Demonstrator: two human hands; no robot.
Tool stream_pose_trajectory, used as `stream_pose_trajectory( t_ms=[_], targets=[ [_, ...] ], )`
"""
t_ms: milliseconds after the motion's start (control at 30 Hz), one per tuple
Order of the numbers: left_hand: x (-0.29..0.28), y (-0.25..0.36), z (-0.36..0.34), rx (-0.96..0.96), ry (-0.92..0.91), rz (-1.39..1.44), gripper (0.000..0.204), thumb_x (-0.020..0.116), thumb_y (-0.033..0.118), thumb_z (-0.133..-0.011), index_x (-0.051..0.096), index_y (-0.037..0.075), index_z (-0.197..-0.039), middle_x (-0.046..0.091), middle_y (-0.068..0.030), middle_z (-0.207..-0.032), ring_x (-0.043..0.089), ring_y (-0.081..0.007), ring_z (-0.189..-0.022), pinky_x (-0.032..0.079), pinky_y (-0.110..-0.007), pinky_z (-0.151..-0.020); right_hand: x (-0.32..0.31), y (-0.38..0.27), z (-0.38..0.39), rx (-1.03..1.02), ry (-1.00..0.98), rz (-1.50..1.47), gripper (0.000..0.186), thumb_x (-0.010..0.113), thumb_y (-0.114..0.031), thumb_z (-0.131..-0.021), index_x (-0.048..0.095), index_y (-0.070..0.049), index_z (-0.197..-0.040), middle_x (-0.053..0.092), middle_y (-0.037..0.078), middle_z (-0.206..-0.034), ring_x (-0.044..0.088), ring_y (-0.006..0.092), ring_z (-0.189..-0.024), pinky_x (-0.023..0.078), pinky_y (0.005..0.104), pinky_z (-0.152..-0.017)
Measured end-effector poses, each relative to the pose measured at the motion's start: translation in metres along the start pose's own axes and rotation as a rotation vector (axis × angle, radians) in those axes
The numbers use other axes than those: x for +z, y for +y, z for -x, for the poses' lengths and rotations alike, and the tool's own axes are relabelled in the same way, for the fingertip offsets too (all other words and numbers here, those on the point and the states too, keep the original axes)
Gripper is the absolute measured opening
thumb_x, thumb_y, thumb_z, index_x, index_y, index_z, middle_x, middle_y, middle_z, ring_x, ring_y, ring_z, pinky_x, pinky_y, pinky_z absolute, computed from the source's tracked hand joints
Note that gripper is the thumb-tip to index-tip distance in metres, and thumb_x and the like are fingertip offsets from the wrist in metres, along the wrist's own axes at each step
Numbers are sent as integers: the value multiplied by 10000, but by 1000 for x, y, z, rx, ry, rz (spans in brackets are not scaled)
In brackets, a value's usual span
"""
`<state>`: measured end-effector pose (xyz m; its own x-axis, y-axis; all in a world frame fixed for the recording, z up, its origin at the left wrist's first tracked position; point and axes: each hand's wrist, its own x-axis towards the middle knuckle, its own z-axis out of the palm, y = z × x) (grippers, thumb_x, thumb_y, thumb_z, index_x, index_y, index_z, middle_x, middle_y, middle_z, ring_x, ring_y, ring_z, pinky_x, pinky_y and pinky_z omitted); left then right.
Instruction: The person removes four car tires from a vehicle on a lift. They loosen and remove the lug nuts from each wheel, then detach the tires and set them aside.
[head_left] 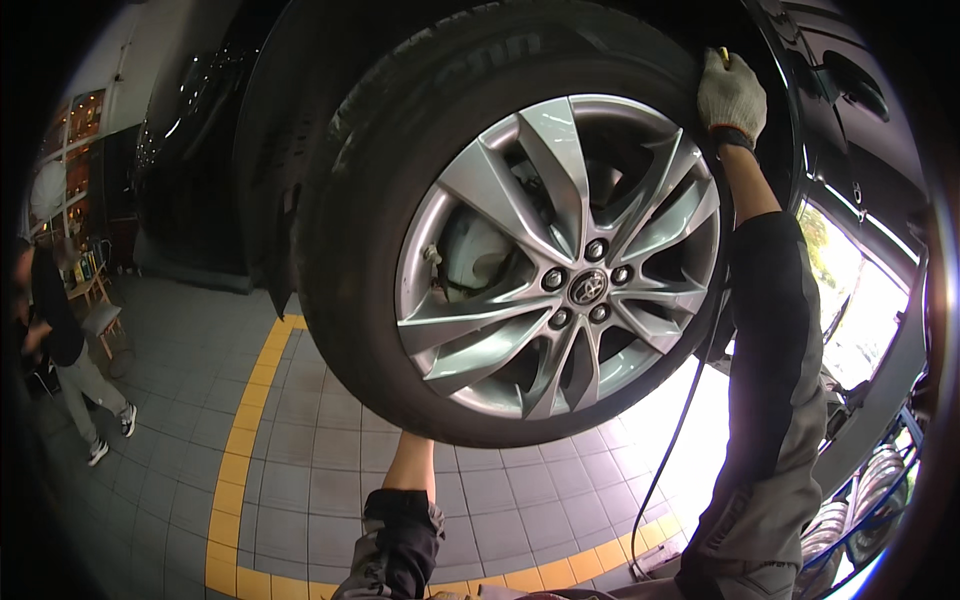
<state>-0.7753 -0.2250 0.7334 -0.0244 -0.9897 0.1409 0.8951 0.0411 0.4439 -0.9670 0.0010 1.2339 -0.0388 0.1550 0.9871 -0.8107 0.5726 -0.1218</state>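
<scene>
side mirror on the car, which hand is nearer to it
Right. The right hand is by the tyre at its upper right, left of the side mirror in the picture; the left hand is hidden behind the tyre, its forearm showing far below and left.

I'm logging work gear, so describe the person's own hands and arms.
The right hand wears a pale grey knitted glove with a dark band at the wrist. The right sleeve is black and grey with faint lettering; the left sleeve is black and grey. Both leave part of the forearm bare. The left hand is hidden behind the tyre.
</scene>
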Motion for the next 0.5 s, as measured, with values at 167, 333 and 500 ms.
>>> stream_pose_trajectory(
  t_ms=[167, 333, 500],
  targets=[
    [-6, -4, 10, -13, 5, -21, 698, 542, 569, -1149, 487, 84, -1648, 581, -108, -1574, 549, -295, -1509, 435, -437, -1308, -9, -8, 6, 32, 15, -4, 536, 574, -557, -1104, 805, -93, -1240, 809, 242, -1195, 754, 486, -1166, 604, 549, -990],
    [-16, -10, 18, -14, 12, -46, 679, 554, 548, -1150, 480, 84, -1640, 575, -108, -1561, 541, -290, -1510, 435, -437, -1309, -18, -23, 25, -52, 195, -104, 382, 598, -402, -1124, 779, -66, -1148, 804, 253, -1095, 746, 488, -1083, 566, 601, -967],
    [-37, 2, 47, -1, 33, -74, 660, 565, 526, -1151, 473, 84, -1633, 569, -108, -1548, 534, -286, -1511, 435, -438, -1309, -44, 14, 77, -50, -30, -301, 466, 581, -481, -1131, 756, -63, -1241, 787, 272, -1144, 728, 523, -1124, 603, 555, -917]
  ],
)
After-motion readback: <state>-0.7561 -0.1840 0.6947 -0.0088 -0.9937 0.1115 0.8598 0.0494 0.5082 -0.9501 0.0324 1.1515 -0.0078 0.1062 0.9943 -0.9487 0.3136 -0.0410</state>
